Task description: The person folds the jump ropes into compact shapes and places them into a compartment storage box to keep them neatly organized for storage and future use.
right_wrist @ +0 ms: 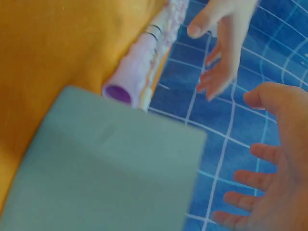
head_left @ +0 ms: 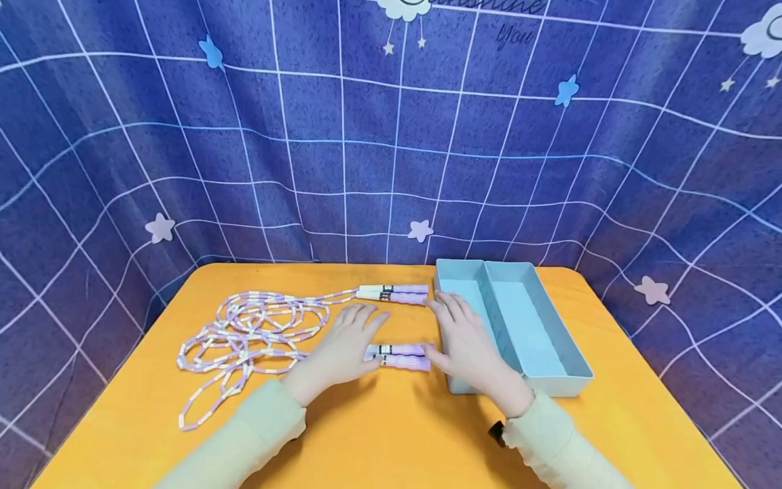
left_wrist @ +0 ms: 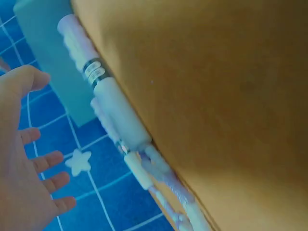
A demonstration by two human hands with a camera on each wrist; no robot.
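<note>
Two jump ropes lie on the table, their purple and white beaded cords looped in a tangle on the left. One pair of purple and white handles is at the back. A second pair of handles lies nearer the front, partly hidden by the fingers. My left hand hovers over the cord end of the handles, fingers spread and holding nothing. On the other side, my right hand hangs between the handle tips and a blue-grey box, fingers apart. Both palms appear empty in the wrist views, where a handle stands large.
The blue-grey two-compartment box stands at the right, beside and partly behind my right hand. Orange covering spreads over the table. A dark blue grid-patterned curtain hangs around the back and sides.
</note>
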